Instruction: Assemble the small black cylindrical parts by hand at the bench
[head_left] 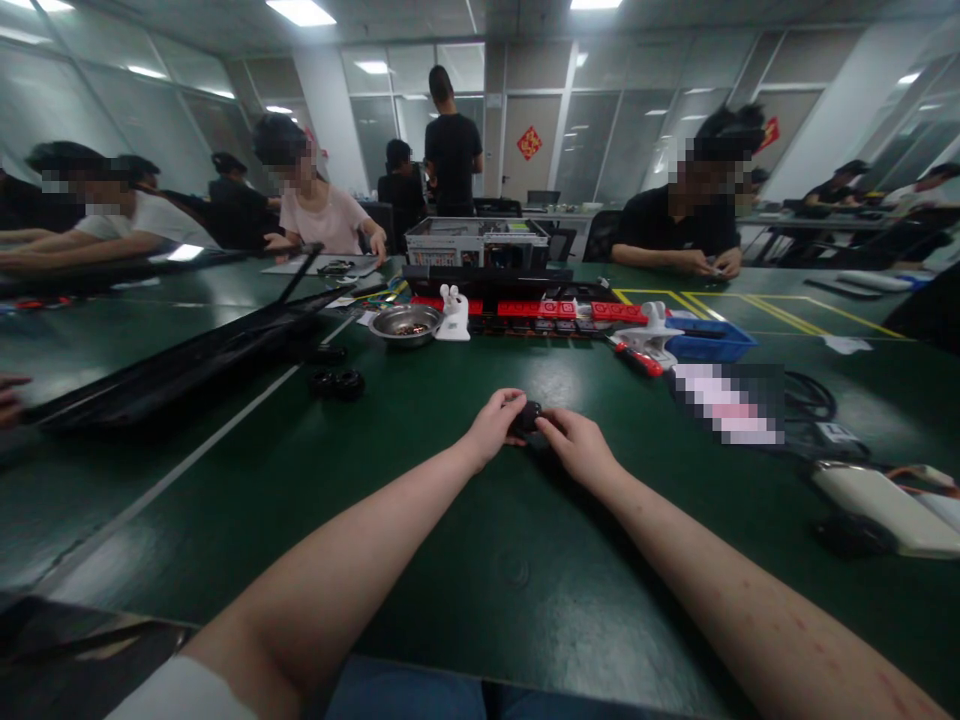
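Stretching forward and angling inward, left hand (495,428) and right hand (577,442) meet over the green bench (495,560), fingertips gripping a small black part (529,413) between them; can't tell if it's touching the surface tbh.

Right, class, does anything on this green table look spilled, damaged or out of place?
Nothing clearly stands out. The round, shiny metal bowl stands upright, small pieces inside, and the left hand and right hand hold a small black part. The pixelated patch near the coiled black cable hides what lies there.
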